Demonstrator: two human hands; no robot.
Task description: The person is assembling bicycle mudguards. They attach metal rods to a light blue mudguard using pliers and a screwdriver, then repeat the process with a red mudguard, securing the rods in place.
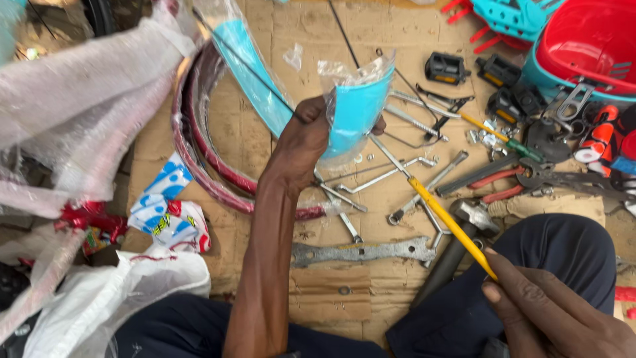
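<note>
My left hand point(306, 136) is raised over the cardboard and grips a light blue plastic mudguard point(354, 109) still wrapped in clear film. A thin black rod point(242, 63) runs from that hand up to the left. At the lower right, my right hand point(550, 308) holds the yellow handle of a long screwdriver point(450, 222). Its metal shaft points up and left toward the mudguard's lower edge.
Wrenches point(361, 252), a hammer point(457, 245), pliers point(493, 182), black pedals point(445, 67) and small nuts lie on the cardboard point(331, 298). A red wheel rim point(199, 159) lies left. Plastic-wrapped parts point(79, 106) crowd the left side. Red and teal baskets point(583, 46) sit top right.
</note>
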